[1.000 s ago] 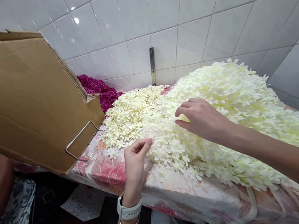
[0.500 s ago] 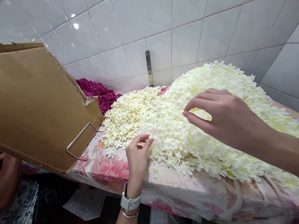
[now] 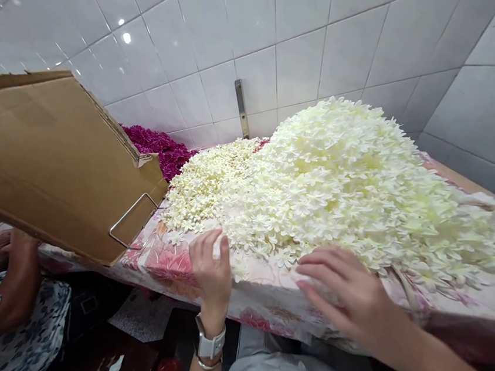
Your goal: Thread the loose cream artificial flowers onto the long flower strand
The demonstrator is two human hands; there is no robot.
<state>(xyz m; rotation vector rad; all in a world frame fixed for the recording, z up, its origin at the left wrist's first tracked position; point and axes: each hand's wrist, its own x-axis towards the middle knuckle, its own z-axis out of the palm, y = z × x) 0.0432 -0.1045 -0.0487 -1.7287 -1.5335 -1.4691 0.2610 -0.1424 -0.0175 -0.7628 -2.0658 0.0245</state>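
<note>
My left hand (image 3: 212, 269), with a pale watch on its wrist, is over the near edge of the flowered cloth (image 3: 173, 258). Its thumb and fingertips come together in a pinch; something white shows in the gap behind them, but what they hold is not clear. My right hand (image 3: 350, 295), slightly blurred, hovers at the front of a large heap of white artificial flowers (image 3: 338, 170). Its thumb and fingers are apart, with nothing visible between them. Smaller cream blossoms (image 3: 215, 174) lie left of the heap.
A big cardboard sheet (image 3: 51, 165) leans at the left, beside a bent metal wire stand (image 3: 131, 215). Purple flowers (image 3: 159, 150) are piled behind it. A tiled wall with a metal bracket (image 3: 242, 109) rises at the back. Another person's arm (image 3: 16, 280) is at far left.
My right hand has come down and towards me from above the heap, its pinched fingers parting. My left hand has drawn back slightly to the left. The view has shifted a little.
</note>
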